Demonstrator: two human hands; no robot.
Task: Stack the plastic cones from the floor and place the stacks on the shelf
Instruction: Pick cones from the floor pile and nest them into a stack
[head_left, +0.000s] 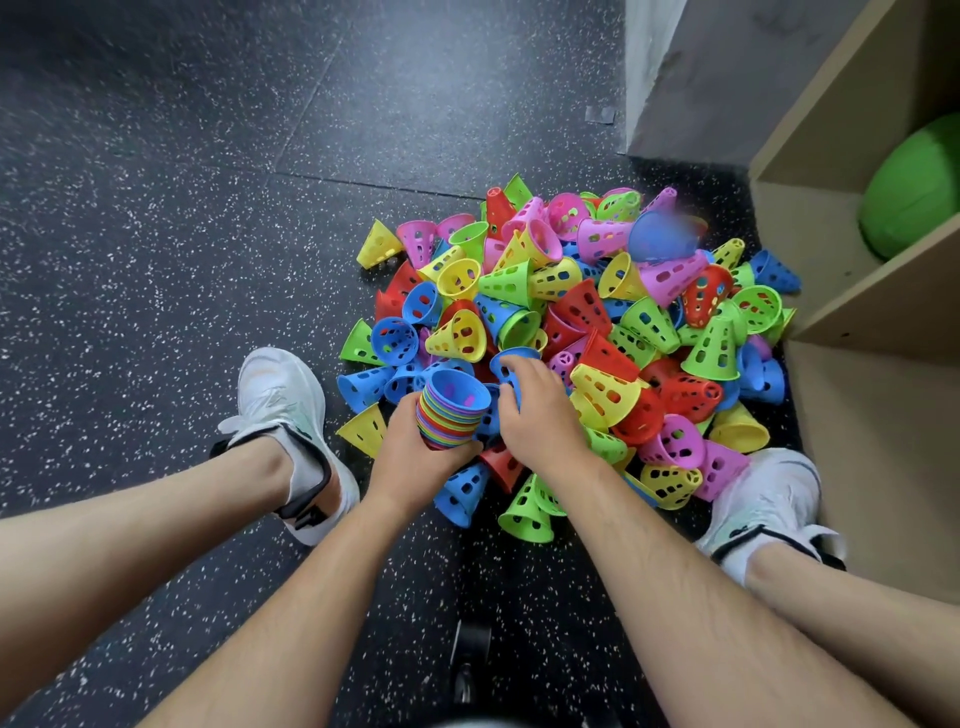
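**Head view: one stack held, one loose cone gripped over the pile**

Two white shoes are seen on the dark speckled floor. The left shoe is planted beside the left edge of the cones.

Just right of it, one stack of nested cones is held in the left hand, whose grip is wrapped round the stack's lower part. The many rims are too tightly packed to be counted, and a blue cone lies uppermost.

Beside it, the grip of the right hand is curled over the rim of one blue cone that rests on the pile.

The pile is spread on the floor in five colours: yellow, pink, green, red and blue. Its cones are too many to be counted.

The right shoe is set against the pile's right edge. At the far right, one wooden shelf is seen, with one green ball in a compartment.
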